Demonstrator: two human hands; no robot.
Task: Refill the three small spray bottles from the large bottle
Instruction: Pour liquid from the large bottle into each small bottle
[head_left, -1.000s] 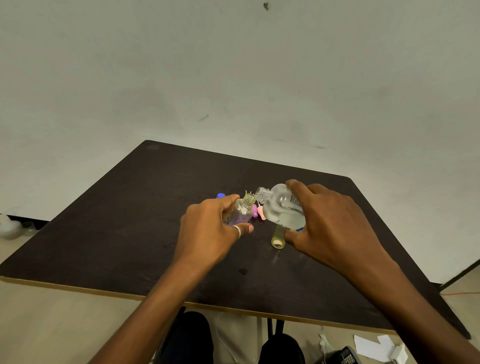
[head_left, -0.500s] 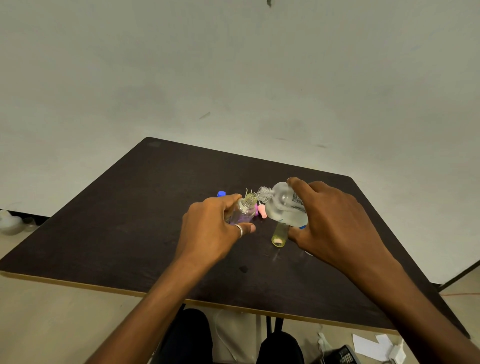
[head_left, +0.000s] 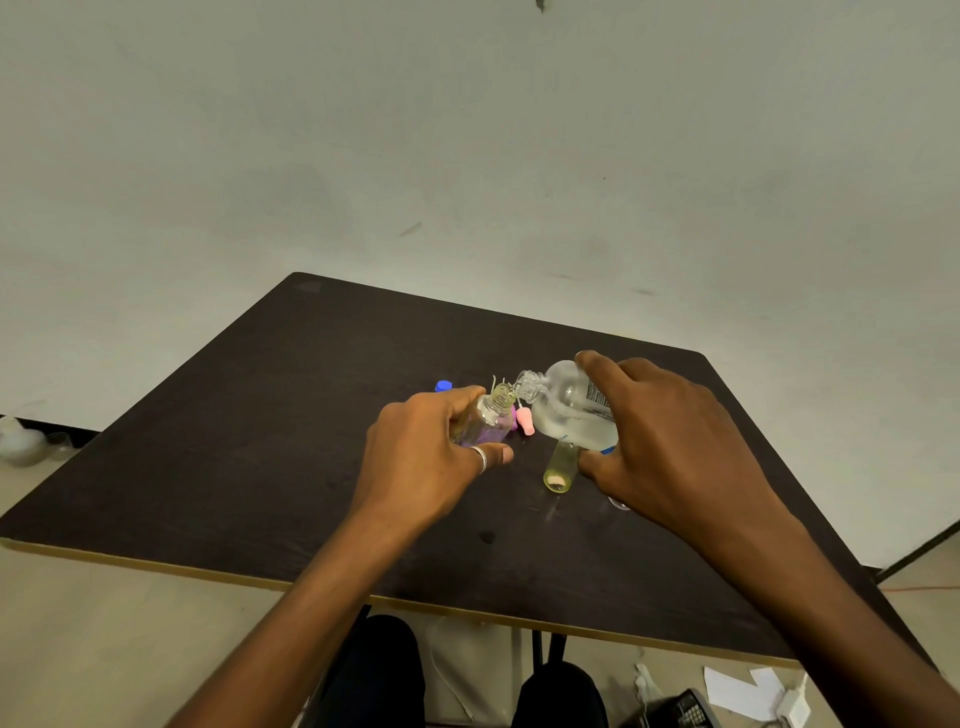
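My left hand (head_left: 421, 467) carries a plain silver ring (head_left: 479, 459), a thin smooth band. My right hand (head_left: 675, 452) is bare, as are both forearms (head_left: 291, 639) down to the frame's edge. Low in view, dark trousers (head_left: 374, 670) cover my knees.

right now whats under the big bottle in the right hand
A small yellowish bottle on the table shows beneath the tilted large bottle; its far end is covered by that bottle.
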